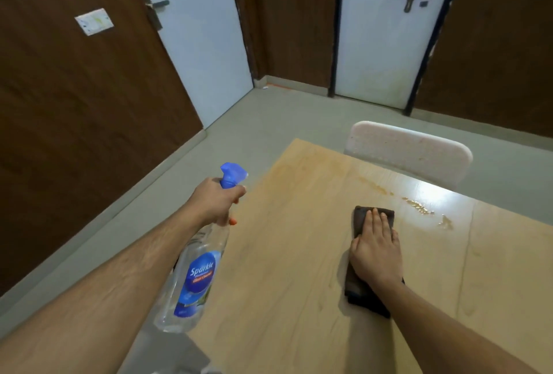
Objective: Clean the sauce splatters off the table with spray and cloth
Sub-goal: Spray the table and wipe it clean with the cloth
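The left hand (216, 201) grips the spray bottle (196, 269) while the right hand (376, 246) presses flat-fingered on the cloth (359, 290) on the table (284, 254).

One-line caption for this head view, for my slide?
Left hand holds spray bottle off the table edge; right hand presses cloth flat, splatters beyond.

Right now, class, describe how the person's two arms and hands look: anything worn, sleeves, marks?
Both forearms are bare as far as the frame shows: no sleeves, watch or bracelets visible. The left hand and right hand wear no gloves, and no rings show on the right hand's fingers. The left forearm has fine hair.
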